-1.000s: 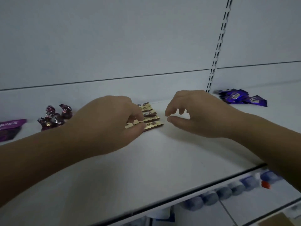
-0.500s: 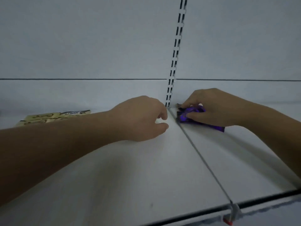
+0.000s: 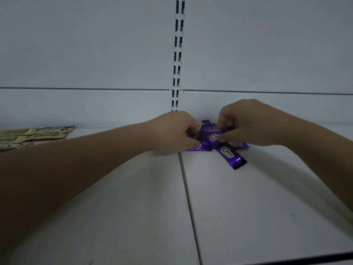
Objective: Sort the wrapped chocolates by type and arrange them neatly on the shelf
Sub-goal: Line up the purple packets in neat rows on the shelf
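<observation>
Mostly heaped, purple Choco bars (image 3: 228,153): glossy foil, white lettering, at rear of shelf (image 3: 248,197).
Right hand (image 3: 248,127): pinching top bar (image 3: 214,134).
Left hand (image 3: 172,132): gripping heap's left bars.
Gold bars (image 3: 34,133): row, far left.

Your white shelf (image 3: 133,207) carries a loose heap of purple chocolate bars (image 3: 228,153) at the back, beside its seam (image 3: 189,197). Gold-wrapped bars (image 3: 34,134) lie side by side at your far left.

Your left hand (image 3: 175,131) and right hand (image 3: 246,125) are meeting on the heap of Choco bars (image 3: 227,153) lying far back on the shelf (image 3: 133,207), just right of its seam (image 3: 188,188); a row of bars (image 3: 32,134) is lying far left.
</observation>
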Tool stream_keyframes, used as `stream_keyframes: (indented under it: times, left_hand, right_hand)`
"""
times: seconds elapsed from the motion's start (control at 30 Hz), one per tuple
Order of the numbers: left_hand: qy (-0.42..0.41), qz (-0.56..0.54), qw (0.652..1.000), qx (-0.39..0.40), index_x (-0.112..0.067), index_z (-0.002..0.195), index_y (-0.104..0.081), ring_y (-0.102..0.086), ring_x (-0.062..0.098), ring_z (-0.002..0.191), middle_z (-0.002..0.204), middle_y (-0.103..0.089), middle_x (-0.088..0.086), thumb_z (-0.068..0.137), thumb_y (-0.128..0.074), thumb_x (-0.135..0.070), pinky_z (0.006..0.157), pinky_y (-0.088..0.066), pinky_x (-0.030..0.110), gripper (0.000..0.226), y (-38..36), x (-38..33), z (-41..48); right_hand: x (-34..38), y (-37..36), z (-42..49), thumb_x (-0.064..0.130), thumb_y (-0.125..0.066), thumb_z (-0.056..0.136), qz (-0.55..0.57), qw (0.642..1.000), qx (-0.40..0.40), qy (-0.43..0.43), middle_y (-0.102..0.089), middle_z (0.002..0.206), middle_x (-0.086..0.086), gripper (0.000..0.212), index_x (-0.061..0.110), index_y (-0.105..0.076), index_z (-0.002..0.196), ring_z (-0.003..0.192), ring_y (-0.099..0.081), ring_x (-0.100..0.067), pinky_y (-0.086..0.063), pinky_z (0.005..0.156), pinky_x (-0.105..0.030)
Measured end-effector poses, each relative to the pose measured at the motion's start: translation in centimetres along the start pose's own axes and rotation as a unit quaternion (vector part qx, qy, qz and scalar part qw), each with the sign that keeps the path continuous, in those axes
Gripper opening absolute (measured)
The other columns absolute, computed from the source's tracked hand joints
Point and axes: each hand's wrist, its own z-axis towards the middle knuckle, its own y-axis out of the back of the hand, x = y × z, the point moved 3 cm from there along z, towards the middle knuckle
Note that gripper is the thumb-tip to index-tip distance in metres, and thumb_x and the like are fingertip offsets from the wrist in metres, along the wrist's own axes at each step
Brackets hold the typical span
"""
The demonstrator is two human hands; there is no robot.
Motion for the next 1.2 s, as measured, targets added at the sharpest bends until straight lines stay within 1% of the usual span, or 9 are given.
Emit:
stream_keyframes:
  times: [0.07,0.17,0.27,0.33,0.47,0.63,0.8,0.9,1.2]
  left_hand:
    - [-0.001,-0.02,1.0,-0.003,-0.025,0.095,-0.073,-0.057,-0.008,0.07,0.068,-0.062,-0.024,0.083,-0.066,-0.034,0.058,-0.04,0.003,0.017,0.2,0.1,-0.2]
    - [0.005,-0.048,0.999,0.007,-0.027,0.087,-0.074,-0.053,-0.014,0.06,0.057,-0.06,-0.027,0.079,-0.069,-0.037,0.055,-0.038,0.0,0.013,0.1,0.1,-1.0]
    - [0.002,-0.039,0.999,0.023,-0.026,0.091,-0.073,-0.058,-0.005,0.063,0.073,-0.066,-0.017,0.078,-0.071,-0.037,0.053,-0.041,0.004,0.017,0.0,-0.2,-1.6]
    - [0.007,-0.024,0.999,0.034,-0.025,0.095,-0.07,-0.062,0.0,0.075,0.087,-0.069,-0.011,0.079,-0.071,-0.034,0.064,-0.046,0.01,0.018,0.2,-0.1,-2.0]
    - [0.028,0.016,0.999,0.025,-0.031,0.092,-0.068,-0.06,0.0,0.077,0.086,-0.067,-0.013,0.08,-0.068,-0.032,0.063,-0.043,0.011,0.013,1.6,2.4,-4.4]
    - [0.07,0.11,0.991,-0.025,-0.031,0.091,-0.074,-0.062,0.006,0.085,0.086,-0.063,-0.018,0.082,-0.063,-0.03,0.077,-0.046,0.021,0.014,3.5,7.2,-7.5]
    - [0.087,0.125,0.987,-0.06,-0.031,0.093,-0.075,-0.061,0.012,0.093,0.098,-0.071,-0.015,0.084,-0.061,-0.03,0.083,-0.048,0.028,0.017,4.2,9.7,-8.0]
    - [0.087,0.152,0.982,-0.078,-0.03,0.1,-0.074,-0.061,0.017,0.098,0.103,-0.072,-0.011,0.088,-0.056,-0.029,0.086,-0.05,0.034,0.022,4.1,10.2,-8.0]
    - [0.062,0.118,0.987,-0.087,-0.023,0.096,-0.076,-0.065,0.017,0.088,0.098,-0.074,-0.007,0.087,-0.057,-0.025,0.082,-0.049,0.03,0.021,3.9,11.1,-7.0]
  right_hand:
    - [-0.8,0.6,0.0,0.032,-0.078,0.074,0.012,1.0,-0.014,-0.015,-0.067,0.071,0.011,0.013,0.028,-0.066,0.078,0.066,-0.06,-0.001,-0.044,0.057,-0.019]
    - [-0.7,1.7,0.0,0.032,-0.077,0.076,0.05,0.998,-0.038,-0.019,-0.07,0.068,0.007,0.012,0.029,-0.067,0.081,0.06,-0.059,-0.004,-0.043,0.055,-0.02]
    - [0.8,2.4,0.1,0.031,-0.073,0.079,0.105,0.992,-0.074,0.007,-0.07,0.069,0.003,0.012,0.03,-0.068,0.09,0.054,-0.055,-0.005,-0.043,0.057,-0.028]
    - [2.1,2.3,0.4,0.031,-0.071,0.082,0.128,0.987,-0.09,0.023,-0.069,0.067,0.004,0.009,0.03,-0.069,0.091,0.053,-0.055,-0.006,-0.042,0.057,-0.027]
    - [5.0,0.8,1.4,0.026,-0.071,0.083,0.196,0.979,-0.045,0.041,-0.072,0.069,0.0,0.006,0.027,-0.072,0.089,0.057,-0.06,-0.018,-0.048,0.063,-0.028]
    - [8.0,-2.9,3.5,0.03,-0.065,0.086,0.1,0.993,0.007,0.063,-0.059,0.063,0.019,0.011,0.029,-0.074,0.093,0.055,-0.054,0.009,-0.038,0.054,-0.003]
    - [9.5,-5.1,5.1,0.031,-0.061,0.089,0.034,0.995,-0.029,0.086,-0.064,0.107,0.012,0.024,0.027,-0.072,0.109,0.105,-0.057,-0.009,-0.04,0.085,-0.019]
    - [10.3,-5.2,4.7,0.032,-0.061,0.089,0.042,0.99,-0.034,0.129,-0.067,0.1,0.012,0.019,0.029,-0.075,0.101,0.094,-0.058,-0.008,-0.047,0.087,-0.029]
    - [10.5,-6.2,6.1,0.028,-0.055,0.093,0.015,0.991,-0.068,0.118,-0.07,0.094,0.0,0.024,0.018,-0.075,0.102,0.088,-0.062,-0.019,-0.047,0.081,-0.033]
